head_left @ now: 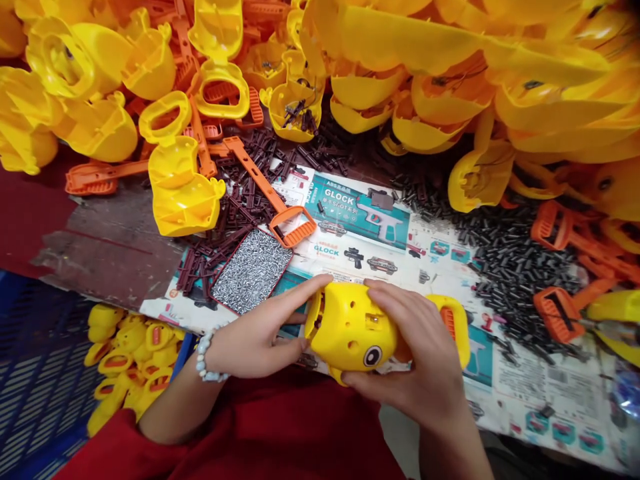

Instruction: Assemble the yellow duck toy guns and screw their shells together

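Note:
I hold a yellow plastic duck toy (350,330) between both hands just above the near edge of the table. My left hand (260,337), with a bead bracelet on the wrist, presses its fingers on the duck's left end. My right hand (425,363) wraps over the duck's right side and underneath it. An orange-slotted yellow handle part (453,323) sticks out behind my right hand. The duck's eye faces me.
A tray of small metal screws (251,270) lies left of the duck. Dark red plastic pieces (240,207), black pins (505,250), orange handles (280,207) and heaps of yellow shells (410,73) cover the table. A blue crate (40,373) holds finished ducks (125,363) at lower left.

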A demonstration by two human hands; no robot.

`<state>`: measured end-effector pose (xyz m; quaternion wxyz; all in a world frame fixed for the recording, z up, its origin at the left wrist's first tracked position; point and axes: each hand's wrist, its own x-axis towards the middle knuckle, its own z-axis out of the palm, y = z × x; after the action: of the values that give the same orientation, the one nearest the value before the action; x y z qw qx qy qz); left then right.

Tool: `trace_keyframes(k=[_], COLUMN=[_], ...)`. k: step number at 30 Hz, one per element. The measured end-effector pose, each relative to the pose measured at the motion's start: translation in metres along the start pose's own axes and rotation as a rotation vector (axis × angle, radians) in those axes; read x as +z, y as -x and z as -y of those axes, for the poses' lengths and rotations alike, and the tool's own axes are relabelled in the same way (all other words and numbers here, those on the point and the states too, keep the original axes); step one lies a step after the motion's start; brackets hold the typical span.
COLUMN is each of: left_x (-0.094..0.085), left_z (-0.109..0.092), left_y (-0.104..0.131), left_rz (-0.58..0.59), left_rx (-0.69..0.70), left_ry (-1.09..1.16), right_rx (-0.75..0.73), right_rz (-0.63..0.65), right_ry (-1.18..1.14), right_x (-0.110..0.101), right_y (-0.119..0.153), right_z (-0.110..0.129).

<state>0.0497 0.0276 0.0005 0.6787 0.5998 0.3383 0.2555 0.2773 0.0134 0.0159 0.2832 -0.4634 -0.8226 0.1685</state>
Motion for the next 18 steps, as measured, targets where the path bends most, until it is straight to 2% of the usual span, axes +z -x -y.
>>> trace_keyframes(k=[4, 7, 15, 18], left_x=[0.008, 0.012, 0.011, 0.013], left_z=[0.002, 0.005, 0.008, 0.010], left_y=[-0.007, -0.012, -0.014, -0.010], left_rz=[-0.132, -0.219, -0.246, -0.255], left_rx=[0.026, 0.049, 0.141, 0.108], left_ry=[-0.220, -0.285, -0.375, -0.337], right_rx=[0.016, 0.005, -0.020, -0.026], right_rz=[0.012, -0.007, -0.023, -0.020], right_ry=[-0.013, 0.014, 0.051, 0.051], right_x=[-0.001, 0.001, 0.002, 0.003], right_y=[0.002, 0.003, 0.002, 0.003], right_z=[0.001, 0.003, 0.003, 0.003])
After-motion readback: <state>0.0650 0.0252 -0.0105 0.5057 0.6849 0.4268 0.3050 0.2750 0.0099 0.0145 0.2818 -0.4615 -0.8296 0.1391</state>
